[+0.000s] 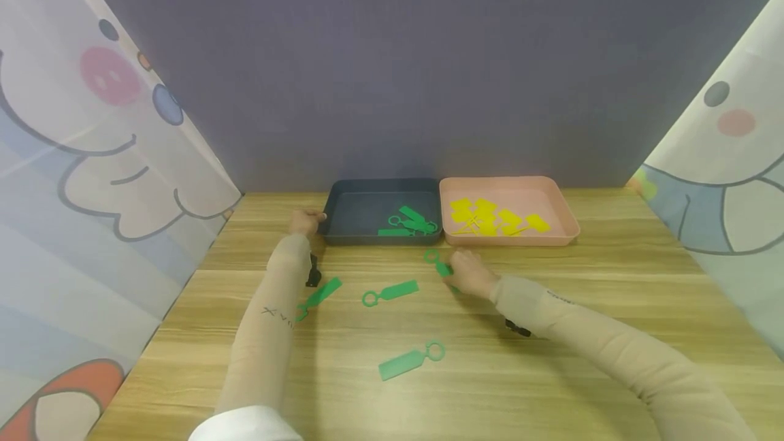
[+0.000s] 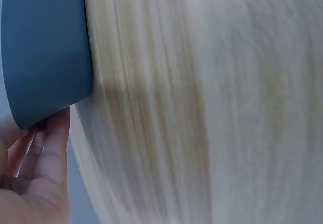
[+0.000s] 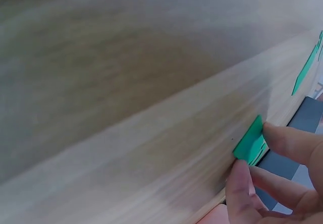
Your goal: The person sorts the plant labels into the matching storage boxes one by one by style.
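Observation:
At the left end of the dark blue tray (image 1: 355,208), my left hand (image 1: 304,221) grips the rim, thumb at the edge and fingers against the outer wall, as the left wrist view also shows. My right hand (image 1: 470,273) pinches a flat green tag (image 3: 249,141) by its wide end, between thumb and fingertips. That tag's ring points toward the trays in the head view. Several green tags (image 1: 412,215) lie heaped in the dark tray's right front corner. On the table lie three more: one tag (image 1: 399,290) in the middle, another tag (image 1: 402,364) nearer me, and a third tag (image 1: 323,292) partly behind my left forearm.
A pink tray (image 1: 559,216) adjoins the dark one on the right and holds several flat yellow pieces (image 1: 538,223). Both stand at the back of the wooden table (image 1: 527,386), before a grey partition (image 1: 392,67). Printed curtains (image 1: 37,223) hang at either side.

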`<control>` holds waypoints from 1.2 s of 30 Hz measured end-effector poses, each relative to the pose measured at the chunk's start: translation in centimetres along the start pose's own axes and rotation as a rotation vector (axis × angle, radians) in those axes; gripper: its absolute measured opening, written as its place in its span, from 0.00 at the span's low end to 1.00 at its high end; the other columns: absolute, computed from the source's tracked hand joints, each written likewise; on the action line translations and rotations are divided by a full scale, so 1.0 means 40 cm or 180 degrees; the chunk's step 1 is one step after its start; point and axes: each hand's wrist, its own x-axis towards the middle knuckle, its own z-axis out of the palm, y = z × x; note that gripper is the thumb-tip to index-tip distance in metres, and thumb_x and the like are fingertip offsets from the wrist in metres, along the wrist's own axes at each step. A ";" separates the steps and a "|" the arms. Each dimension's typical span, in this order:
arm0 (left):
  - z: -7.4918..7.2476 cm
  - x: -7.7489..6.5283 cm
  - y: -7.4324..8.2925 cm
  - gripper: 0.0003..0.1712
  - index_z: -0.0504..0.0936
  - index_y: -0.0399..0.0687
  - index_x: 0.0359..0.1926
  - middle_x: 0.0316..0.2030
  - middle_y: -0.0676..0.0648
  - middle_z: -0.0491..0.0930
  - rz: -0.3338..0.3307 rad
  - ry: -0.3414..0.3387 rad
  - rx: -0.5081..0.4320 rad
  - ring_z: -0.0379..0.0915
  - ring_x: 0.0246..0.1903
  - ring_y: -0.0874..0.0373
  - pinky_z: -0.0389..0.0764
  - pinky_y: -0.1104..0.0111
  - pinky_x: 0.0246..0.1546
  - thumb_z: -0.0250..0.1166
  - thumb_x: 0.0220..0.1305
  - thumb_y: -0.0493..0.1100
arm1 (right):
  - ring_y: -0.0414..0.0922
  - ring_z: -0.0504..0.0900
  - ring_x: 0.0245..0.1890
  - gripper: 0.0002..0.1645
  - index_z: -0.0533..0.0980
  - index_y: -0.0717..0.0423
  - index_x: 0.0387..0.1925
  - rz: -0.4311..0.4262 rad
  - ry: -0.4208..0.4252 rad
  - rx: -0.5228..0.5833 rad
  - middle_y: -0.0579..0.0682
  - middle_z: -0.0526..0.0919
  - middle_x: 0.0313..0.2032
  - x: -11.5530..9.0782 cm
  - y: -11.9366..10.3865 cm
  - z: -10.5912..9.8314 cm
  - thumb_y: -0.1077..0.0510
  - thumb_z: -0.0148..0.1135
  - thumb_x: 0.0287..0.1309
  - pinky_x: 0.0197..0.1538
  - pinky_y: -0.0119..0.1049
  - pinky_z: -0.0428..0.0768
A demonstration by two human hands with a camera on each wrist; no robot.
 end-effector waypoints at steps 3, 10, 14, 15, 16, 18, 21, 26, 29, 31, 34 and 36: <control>0.000 0.006 -0.005 0.21 0.75 0.40 0.54 0.59 0.39 0.70 -0.0004 -0.0044 0.0000 0.63 0.61 0.43 0.65 0.55 0.61 0.55 0.65 0.46 | 0.38 0.67 0.12 0.07 0.77 0.64 0.21 -0.0003 0.0040 0.0036 0.47 0.73 0.13 0.001 0.003 0.001 0.66 0.63 0.51 0.18 0.24 0.65; 0.003 0.014 -0.008 0.22 0.75 0.40 0.55 0.59 0.38 0.69 0.0048 -0.0058 -0.0017 0.62 0.61 0.42 0.65 0.55 0.62 0.55 0.64 0.47 | 0.37 0.66 0.11 0.07 0.81 0.67 0.32 0.0009 0.0141 0.0050 0.49 0.78 0.18 0.005 0.004 0.000 0.66 0.64 0.49 0.19 0.24 0.65; 0.004 0.014 -0.003 0.22 0.75 0.40 0.55 0.60 0.38 0.68 -0.0009 -0.0072 -0.0092 0.61 0.62 0.42 0.64 0.55 0.62 0.55 0.65 0.47 | 0.35 0.62 0.09 0.09 0.81 0.68 0.33 0.0063 0.0138 0.0118 0.49 0.77 0.15 0.006 0.005 -0.003 0.67 0.64 0.47 0.14 0.22 0.58; 0.004 0.014 -0.002 0.22 0.75 0.41 0.55 0.60 0.38 0.68 -0.0028 -0.0072 -0.0120 0.61 0.62 0.42 0.64 0.55 0.62 0.55 0.65 0.47 | 0.35 0.61 0.09 0.09 0.81 0.68 0.33 0.0062 0.0155 0.0126 0.50 0.78 0.16 0.006 0.005 -0.004 0.67 0.64 0.46 0.14 0.21 0.57; 0.004 0.012 0.000 0.22 0.75 0.40 0.56 0.60 0.38 0.68 -0.0025 -0.0074 -0.0127 0.61 0.62 0.42 0.64 0.55 0.62 0.55 0.65 0.47 | 0.35 0.62 0.09 0.11 0.81 0.68 0.35 0.0078 0.0170 0.0141 0.51 0.80 0.18 0.005 0.005 -0.004 0.67 0.65 0.45 0.13 0.21 0.58; 0.002 0.007 -0.001 0.22 0.74 0.40 0.56 0.61 0.38 0.67 -0.0035 -0.0111 -0.0173 0.60 0.62 0.42 0.63 0.54 0.63 0.54 0.65 0.46 | 0.36 0.64 0.10 0.14 0.81 0.68 0.36 0.0104 0.0171 0.0169 0.55 0.84 0.26 0.006 0.004 -0.005 0.67 0.66 0.43 0.14 0.22 0.60; -0.004 -0.002 -0.009 0.22 0.73 0.39 0.57 0.61 0.38 0.67 -0.0031 -0.0149 -0.0177 0.60 0.62 0.41 0.62 0.53 0.63 0.54 0.66 0.46 | 0.38 0.70 0.14 0.17 0.80 0.69 0.39 0.0138 0.0119 0.0207 0.61 0.84 0.39 0.007 0.002 -0.002 0.66 0.67 0.42 0.22 0.26 0.72; -0.015 -0.012 -0.015 0.23 0.72 0.40 0.58 0.62 0.38 0.66 -0.0030 -0.0189 -0.0111 0.59 0.62 0.40 0.62 0.52 0.63 0.53 0.66 0.47 | 0.42 0.79 0.21 0.19 0.79 0.69 0.40 0.0175 0.0090 0.0340 0.64 0.82 0.43 0.009 0.001 0.004 0.65 0.69 0.41 0.35 0.37 0.83; -0.014 -0.016 -0.004 0.23 0.72 0.41 0.58 0.62 0.38 0.66 -0.0043 -0.0180 -0.0136 0.58 0.63 0.40 0.62 0.52 0.64 0.53 0.66 0.47 | 0.50 0.84 0.33 0.20 0.79 0.69 0.39 0.0171 0.0120 0.0299 0.63 0.82 0.43 0.009 0.002 0.000 0.64 0.70 0.41 0.45 0.46 0.81; -0.011 -0.021 0.002 0.23 0.72 0.41 0.57 0.62 0.38 0.66 -0.0048 -0.0160 -0.0132 0.59 0.63 0.40 0.62 0.53 0.64 0.53 0.66 0.47 | 0.55 0.83 0.41 0.20 0.79 0.69 0.40 0.0182 0.0120 0.0265 0.63 0.82 0.43 0.007 0.002 -0.003 0.63 0.70 0.41 0.49 0.50 0.79; -0.009 -0.025 0.006 0.22 0.73 0.39 0.56 0.61 0.37 0.67 -0.0039 -0.0147 -0.0079 0.60 0.62 0.40 0.62 0.53 0.63 0.53 0.66 0.47 | 0.56 0.82 0.43 0.21 0.79 0.69 0.40 0.0183 0.0095 0.0269 0.63 0.82 0.44 0.004 0.001 -0.004 0.63 0.70 0.41 0.50 0.51 0.78; -0.008 -0.023 0.007 0.22 0.73 0.39 0.56 0.61 0.37 0.67 -0.0039 -0.0142 -0.0053 0.60 0.62 0.41 0.63 0.53 0.63 0.53 0.66 0.47 | 0.56 0.82 0.43 0.21 0.79 0.69 0.40 0.0176 0.0071 0.0284 0.62 0.81 0.44 0.003 0.002 -0.004 0.63 0.70 0.41 0.52 0.51 0.77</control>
